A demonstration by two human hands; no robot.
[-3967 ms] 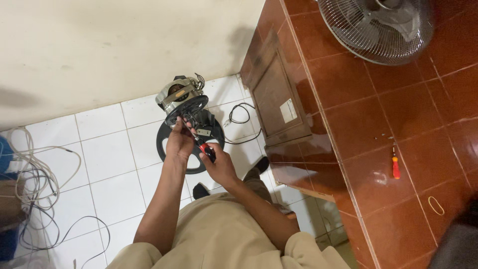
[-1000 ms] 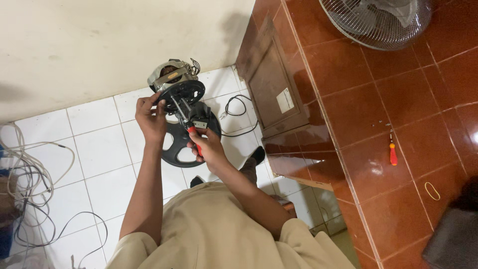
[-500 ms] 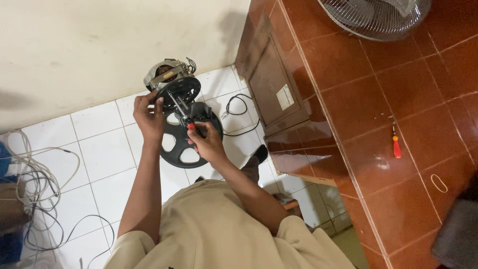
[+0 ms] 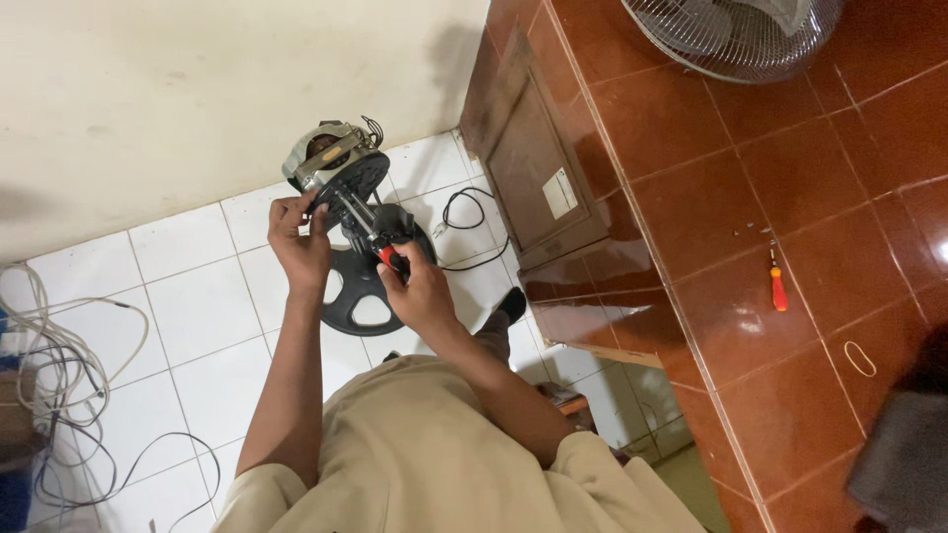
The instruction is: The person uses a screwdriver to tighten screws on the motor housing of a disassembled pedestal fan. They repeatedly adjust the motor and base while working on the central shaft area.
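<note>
A fan motor (image 4: 331, 163) with a metal body and black housing is held up above the white floor tiles. My left hand (image 4: 298, 237) grips its lower left side. My right hand (image 4: 420, 293) is closed around a red-handled screwdriver (image 4: 375, 237) whose shaft points up-left into the motor. Below the motor, a black round base plate (image 4: 357, 296) with cut-outs lies on the floor, partly hidden by my hands.
A black cord (image 4: 464, 232) trails right of the motor. A brown tiled counter (image 4: 711, 247) on the right carries a fan grille (image 4: 736, 35), a small red screwdriver (image 4: 777, 281) and a rubber band (image 4: 859, 358). Tangled cables (image 4: 49, 395) lie at far left.
Over four seconds the motor has been lifted up and away from the base plate. In the last second my hands and the screwdriver have barely shifted.
</note>
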